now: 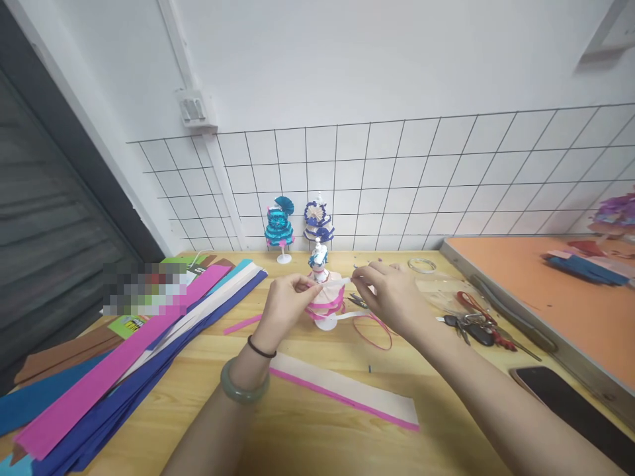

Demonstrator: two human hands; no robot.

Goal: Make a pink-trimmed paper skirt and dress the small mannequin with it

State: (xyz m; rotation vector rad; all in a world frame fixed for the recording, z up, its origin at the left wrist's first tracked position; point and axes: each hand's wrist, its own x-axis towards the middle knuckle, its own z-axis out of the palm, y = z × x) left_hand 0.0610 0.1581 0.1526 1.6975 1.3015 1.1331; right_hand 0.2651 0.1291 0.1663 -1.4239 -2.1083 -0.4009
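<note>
1. Cream-and-pink paper layers (333, 295) skirted the small ornament (319, 259), which stood upright on the tabletop (307, 443) between the hands.
2. Left fingers (301, 281) were pinched closed on the skirt's upper edge; right fingers (367, 272) appeared nipped together on a narrow white strip end (343, 282).
3. Fitting a paper layer seemed the step in hand.
4. Next, judging by this, steady tension was needed while pressing the edge down evenly, without crushing the skirt.

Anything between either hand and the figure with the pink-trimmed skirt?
Nothing visible. Left hand is at the skirt; right hand is close beside it. The cream strip lies nearer the camera, not between.
</note>
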